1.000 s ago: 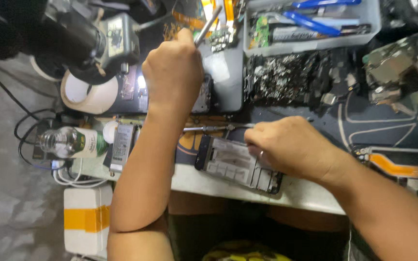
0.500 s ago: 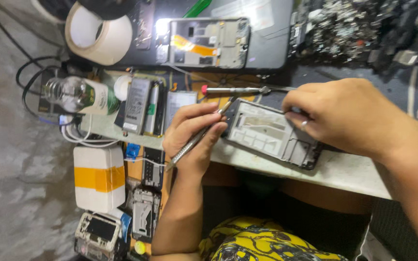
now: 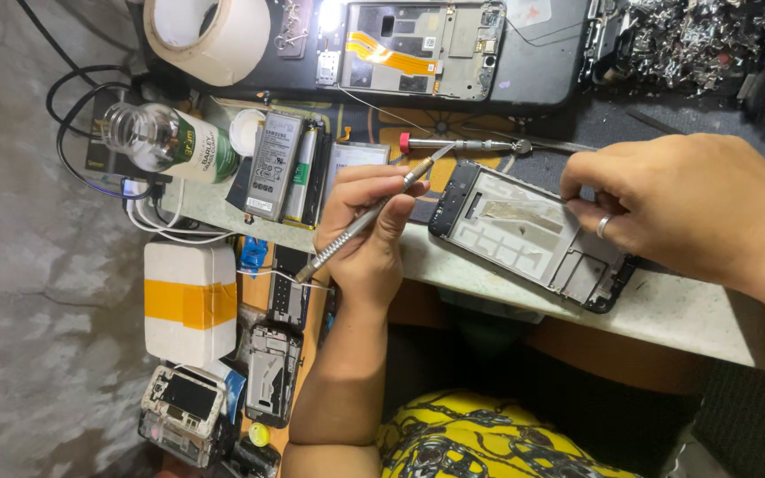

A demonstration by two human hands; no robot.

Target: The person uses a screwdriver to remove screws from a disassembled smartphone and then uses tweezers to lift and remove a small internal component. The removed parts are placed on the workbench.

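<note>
The left hand (image 3: 367,232) rises from the near edge of the desk (image 3: 524,279) with its forearm running straight up from the lap, wrist bent a little and fingers curled in a pen-like grip closed around a slim metal tool (image 3: 365,217). That tool lies on a diagonal: its knurled handle end sticks out below the hand toward the desk's left side, and its flat tip points up and to the right, ending just short of the upper left corner of the phone frame (image 3: 524,232). The right hand (image 3: 683,208) comes in from the right edge, forearm sloping down toward the near right corner, palm turned down, a ring on one finger; its grip is partly closed, fingertips pressing on the far long side of the frame and pinning it to the desk. The frame lies flat near the desk's front edge, bare inner side up, its long axis slanting from upper left down to lower right. Just beyond it a screwdriver with a red end (image 3: 462,143) lies roughly parallel to the far edge. Toward the left side rest a grey battery (image 3: 273,165), a clear bottle (image 3: 166,140) on its side, and at the far left corner a roll of tape (image 3: 210,34); another opened phone (image 3: 418,49) sits at the far edge.
</note>
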